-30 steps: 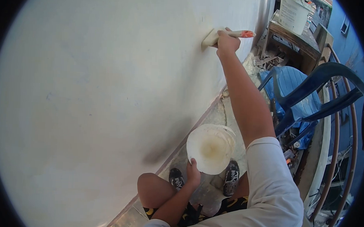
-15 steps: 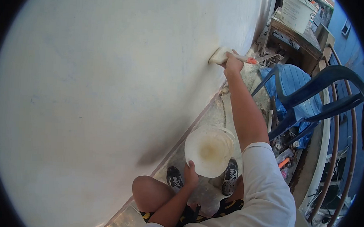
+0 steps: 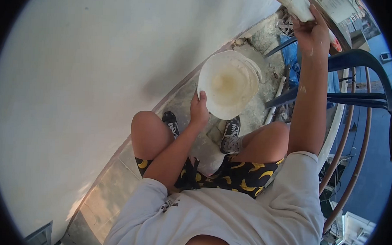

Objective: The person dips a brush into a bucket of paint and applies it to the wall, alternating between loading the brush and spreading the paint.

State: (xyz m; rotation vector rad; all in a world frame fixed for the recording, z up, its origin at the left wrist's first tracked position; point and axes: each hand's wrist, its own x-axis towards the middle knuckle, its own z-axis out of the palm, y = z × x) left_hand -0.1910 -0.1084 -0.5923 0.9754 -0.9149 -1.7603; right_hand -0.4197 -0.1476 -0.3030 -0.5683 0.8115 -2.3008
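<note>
My left hand [image 3: 199,110] grips the rim of a white bucket [image 3: 245,102], thumb over the edge. The bucket is tilted toward me above the floor, with a yellowish-white patch at its bottom. My right hand [image 3: 311,31] is raised at the upper right, closed around a wide paintbrush [image 3: 299,6] coated in white. The brush's far end is cut off by the top of the view, and the red end of its handle shows past my wrist. The whitish wall [image 3: 97,74] fills the left side, apart from the brush.
A blue plastic chair [image 3: 365,62] stands close by my right forearm. Behind it are a blue sheet [image 3: 290,54], a pale pipe [image 3: 275,99] and curved brown railings [image 3: 348,142]. Another white bucket [image 3: 338,8] stands at the top right. My knees flank the narrow concrete floor [image 3: 195,142].
My right hand has brought the brush off the wall, to the right and nearer the bucket at the top right. The view has tilted down, so the held bucket appears higher.
</note>
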